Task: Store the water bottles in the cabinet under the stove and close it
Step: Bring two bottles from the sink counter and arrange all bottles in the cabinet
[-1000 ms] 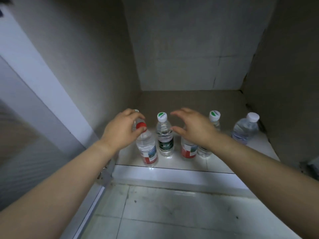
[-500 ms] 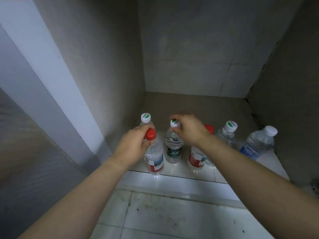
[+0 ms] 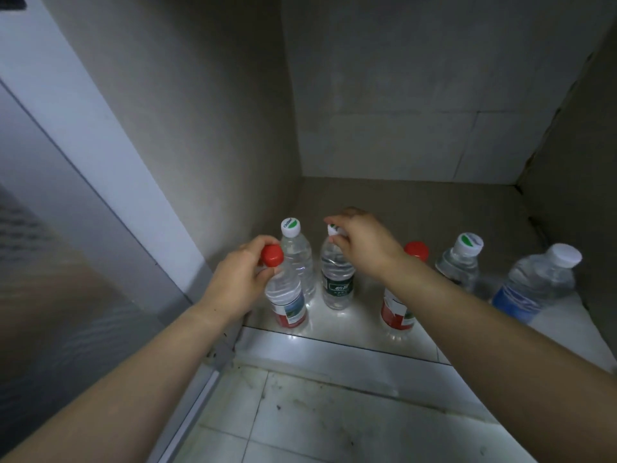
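Several clear water bottles stand in a row at the front of the open cabinet's floor (image 3: 417, 202). My left hand (image 3: 240, 279) grips the neck of a red-capped bottle (image 3: 287, 302) with a red and white label. My right hand (image 3: 360, 242) pinches the white cap of a dark-green-labelled bottle (image 3: 337, 282). Behind and between them stands a white-capped bottle (image 3: 297, 252). Further right are another red-capped bottle (image 3: 399, 312), partly hidden by my right forearm, a green-and-white-capped bottle (image 3: 460, 262), and a leaning blue-labelled bottle (image 3: 534, 282).
The cabinet has a grey left wall (image 3: 200, 128), a back wall (image 3: 417, 95) and a right wall (image 3: 587, 162). Its open door (image 3: 66, 228) stands at the left. A pale tiled floor (image 3: 334, 412) lies in front of the cabinet's sill.
Both hands came down onto the bottles: the left closed around the red-capped bottle's neck, the right closed on the green-labelled bottle's cap. The view moved closer and lower.
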`<state>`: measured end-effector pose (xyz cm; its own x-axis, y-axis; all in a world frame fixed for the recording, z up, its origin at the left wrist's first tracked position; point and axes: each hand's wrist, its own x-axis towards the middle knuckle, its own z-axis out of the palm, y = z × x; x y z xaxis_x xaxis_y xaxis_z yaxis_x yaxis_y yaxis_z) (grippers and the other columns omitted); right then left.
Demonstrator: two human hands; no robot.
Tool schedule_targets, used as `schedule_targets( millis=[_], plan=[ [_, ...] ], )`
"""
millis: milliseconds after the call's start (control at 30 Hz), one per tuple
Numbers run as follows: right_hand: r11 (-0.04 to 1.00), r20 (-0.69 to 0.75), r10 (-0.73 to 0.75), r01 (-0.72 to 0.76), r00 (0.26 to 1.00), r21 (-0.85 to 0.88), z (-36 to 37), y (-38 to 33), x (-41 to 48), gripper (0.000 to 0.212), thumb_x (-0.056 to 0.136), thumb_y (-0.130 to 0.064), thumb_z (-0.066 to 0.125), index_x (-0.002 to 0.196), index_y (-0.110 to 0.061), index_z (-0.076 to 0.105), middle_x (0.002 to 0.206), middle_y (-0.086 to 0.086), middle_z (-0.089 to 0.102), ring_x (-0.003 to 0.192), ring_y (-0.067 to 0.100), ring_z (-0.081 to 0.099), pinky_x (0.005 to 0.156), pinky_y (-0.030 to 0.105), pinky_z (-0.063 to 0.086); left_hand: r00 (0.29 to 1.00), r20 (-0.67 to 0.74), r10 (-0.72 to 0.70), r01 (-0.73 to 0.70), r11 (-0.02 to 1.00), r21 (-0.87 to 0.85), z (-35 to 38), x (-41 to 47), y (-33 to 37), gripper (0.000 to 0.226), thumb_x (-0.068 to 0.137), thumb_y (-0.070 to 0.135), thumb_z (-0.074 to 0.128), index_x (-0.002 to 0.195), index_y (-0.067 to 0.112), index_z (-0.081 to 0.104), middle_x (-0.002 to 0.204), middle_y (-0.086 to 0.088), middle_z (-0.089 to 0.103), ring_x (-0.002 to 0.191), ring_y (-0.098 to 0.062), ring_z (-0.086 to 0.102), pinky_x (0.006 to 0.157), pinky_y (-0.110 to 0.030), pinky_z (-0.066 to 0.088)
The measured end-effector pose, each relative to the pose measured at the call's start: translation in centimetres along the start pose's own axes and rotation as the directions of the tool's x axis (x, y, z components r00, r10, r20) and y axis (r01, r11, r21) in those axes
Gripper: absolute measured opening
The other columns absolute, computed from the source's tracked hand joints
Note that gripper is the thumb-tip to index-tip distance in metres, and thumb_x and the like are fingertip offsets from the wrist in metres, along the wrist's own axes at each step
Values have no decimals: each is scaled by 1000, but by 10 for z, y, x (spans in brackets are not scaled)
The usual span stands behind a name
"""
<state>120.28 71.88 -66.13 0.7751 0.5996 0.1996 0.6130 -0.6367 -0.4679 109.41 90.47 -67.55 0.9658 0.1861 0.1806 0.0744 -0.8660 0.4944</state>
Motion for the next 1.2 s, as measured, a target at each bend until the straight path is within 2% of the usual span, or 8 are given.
schedule_targets(
  millis=[100, 267, 333, 400, 500, 667, 1000, 1200],
  plan=[
    [1000, -8, 24, -24, 1000, 3, 0, 4, -3, 39, 89, -17, 55, 128, -13, 53, 125, 14, 54, 112, 30, 53, 91, 32, 41, 998, 66, 23, -28, 996, 79, -3, 4, 2, 37, 79, 30, 70, 111, 30, 52, 101, 2, 65, 91, -20, 62, 79, -37, 50],
    [999, 27, 35, -36, 999, 29, -3, 8, -8, 43, 84, -23, 63, 126, -19, 56, 117, 11, 57, 105, 27, 57, 88, 28, 42, 986, 146, -81, 59, 987, 152, -20, 29, 11, 29, 73, 56, 64, 90, 34, 57, 77, 14, 63, 80, -16, 62, 75, -34, 52],
    [999, 41, 29, -30, 999, 36, -2, 10, -9, 46, 82, -20, 65, 127, -20, 55, 117, 11, 57, 106, 26, 56, 88, 27, 41, 992, 72, -103, 93, 987, 128, -21, 46, 14, 28, 76, 51, 64, 94, 30, 62, 83, 9, 66, 87, -19, 64, 79, -35, 52],
    [998, 30, 32, -33, 999, 56, -2, 12, -9, 45, 82, -14, 64, 126, -19, 56, 117, 11, 58, 105, 26, 57, 89, 29, 42, 995, 41, -93, 87, 987, 135, -16, 62, 17, 42, 78, 42, 67, 114, 23, 58, 106, -2, 65, 103, -25, 61, 87, -36, 49],
    [995, 2, 29, -29, 1000, 98, -1, 13, -7, 42, 81, -8, 63, 123, -16, 59, 116, 12, 59, 104, 28, 58, 91, 32, 45, 983, 175, -58, 21, 978, 208, -3, 82, 20, 57, 79, 29, 69, 131, 19, 49, 130, -10, 56, 118, -27, 52, 94, -29, 40],
    [999, -16, 23, -23, 1000, 24, -3, 21, 5, 36, 82, -5, 56, 118, -8, 60, 115, 17, 59, 107, 32, 55, 92, 34, 43, 957, 289, -22, -82, 936, 343, 4, 102, 19, 37, 82, 21, 67, 117, 17, 60, 121, -10, 60, 111, -28, 55, 89, -30, 42],
    [993, -15, 77, -78, 997, -85, -5, 33, 26, 30, 81, -4, 53, 110, -10, 57, 112, 14, 53, 100, 32, 55, 78, 30, 41, 976, 219, 18, -86, 948, 306, 13, 122, 7, 36, 84, 22, 65, 119, 15, 59, 120, -13, 59, 111, -30, 54, 86, -28, 39],
    [998, 57, 50, -49, 997, -24, -17, 39, 21, 48, 84, -20, 62, 130, -21, 50, 127, 9, 55, 115, 27, 52, 94, 28, 40, 976, 212, -45, 13, 988, 151, 15, 113, 13, 46, 82, 29, 67, 123, 14, 54, 125, -11, 58, 115, -29, 54, 94, -30, 40]
  ],
)
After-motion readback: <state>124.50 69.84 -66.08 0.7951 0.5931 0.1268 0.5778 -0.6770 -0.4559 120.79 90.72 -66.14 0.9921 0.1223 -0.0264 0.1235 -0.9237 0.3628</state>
